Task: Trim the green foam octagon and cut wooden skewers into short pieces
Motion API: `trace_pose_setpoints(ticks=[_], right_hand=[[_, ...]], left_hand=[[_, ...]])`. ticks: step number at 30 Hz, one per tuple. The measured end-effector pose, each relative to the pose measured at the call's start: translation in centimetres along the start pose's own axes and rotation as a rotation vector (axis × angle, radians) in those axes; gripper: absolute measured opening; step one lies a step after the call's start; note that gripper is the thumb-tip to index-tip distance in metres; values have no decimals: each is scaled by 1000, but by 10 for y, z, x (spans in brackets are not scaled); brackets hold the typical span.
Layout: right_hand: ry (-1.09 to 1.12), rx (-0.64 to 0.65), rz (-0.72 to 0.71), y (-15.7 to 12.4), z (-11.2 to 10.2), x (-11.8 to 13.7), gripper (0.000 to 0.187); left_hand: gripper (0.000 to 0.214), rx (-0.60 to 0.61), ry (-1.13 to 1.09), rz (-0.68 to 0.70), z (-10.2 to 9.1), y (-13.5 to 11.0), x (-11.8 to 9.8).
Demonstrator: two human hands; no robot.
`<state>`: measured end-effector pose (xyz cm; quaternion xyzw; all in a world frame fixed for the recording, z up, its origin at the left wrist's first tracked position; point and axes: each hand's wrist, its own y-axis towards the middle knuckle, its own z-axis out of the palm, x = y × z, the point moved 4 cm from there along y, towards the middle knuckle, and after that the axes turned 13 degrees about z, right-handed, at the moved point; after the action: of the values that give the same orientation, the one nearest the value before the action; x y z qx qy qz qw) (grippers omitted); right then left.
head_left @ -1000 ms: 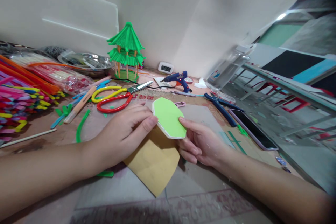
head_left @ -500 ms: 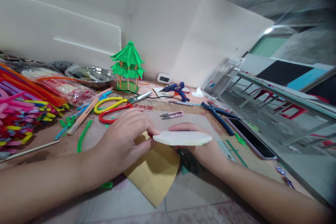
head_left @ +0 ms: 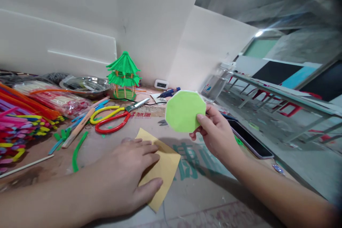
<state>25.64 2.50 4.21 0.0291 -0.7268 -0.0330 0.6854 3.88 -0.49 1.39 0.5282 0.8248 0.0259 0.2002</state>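
While right hand pinches octagon, teal "康" legible.

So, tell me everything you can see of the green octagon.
The green octagon is flat, with a plain face and thin white edge, perhaps foam board. Its face is turned toward the camera. The right hand grips its right side, thumb on the face, holding it up, partly hiding the blue glue gun.

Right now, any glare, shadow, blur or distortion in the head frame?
Head view: lamp glare at upper right; head view: soft shadow on the work surface below the right arm; head view: bottle leans and looks stretched, likely lens distortion; head view: green octagon in the right hand reads fairly crisp, far table softer.
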Motion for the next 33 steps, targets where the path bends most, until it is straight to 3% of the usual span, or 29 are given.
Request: trace_pose_setpoints(ticks=[2, 5, 11, 15, 23, 26, 33], right_hand=[[-63, -16, 27, 3, -3, 0, 19], [-123, -10, 90, 4, 0, -4, 26], [41, 79, 329, -1, 14, -19, 34], [93, 105, 454, -3, 18, -26, 34], [222, 212, 544, -6, 28, -31, 33], [215, 224, 508, -7, 30, -27, 34], [243, 189, 436, -13, 33, -17, 44]], left_hand=[[49, 52, 61, 3, 5, -1, 0], [52, 36, 77, -1, 7, 1, 8], [35, -160, -105, -94, -2, 8, 27], [30, -298, -178, -73, -9, 7, 31], [23, -416, -245, -38, -12, 2, 27], [24, -414, -308, -41, -13, 3, 26], [30, -376, -557, -237, -8, 8, 30]])
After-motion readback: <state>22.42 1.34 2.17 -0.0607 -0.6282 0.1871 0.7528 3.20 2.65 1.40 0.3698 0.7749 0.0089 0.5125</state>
